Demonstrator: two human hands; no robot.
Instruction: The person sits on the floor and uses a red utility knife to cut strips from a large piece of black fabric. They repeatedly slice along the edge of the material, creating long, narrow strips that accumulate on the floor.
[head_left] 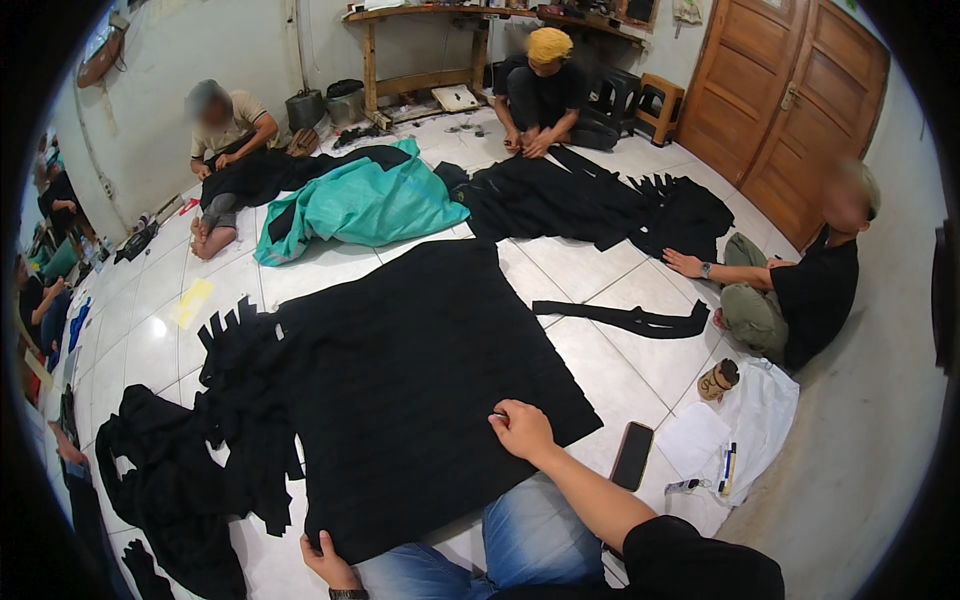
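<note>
A wide sheet of black fabric (420,370) is spread over the floor in front of me and reaches over my legs. My left hand (328,563) is closed on its near left corner, thumb and fingers at the edge. Farther right, my right hand (522,430) rests on top of the sheet with its fingers curled in; a small dark bit shows at the fingertips, too small to name. Fringed black fabric pieces (245,430) adjoin the sheet's left side, and a crumpled black piece (170,480) lies beyond them.
Beside my right forearm lie a phone (632,456), pens (728,468), white plastic (760,420) and a brown cup (718,380). A black strip (625,318) lies farther off. A teal sack (370,205) sits ahead. Three people sit around more black fabric (560,200); others are far left.
</note>
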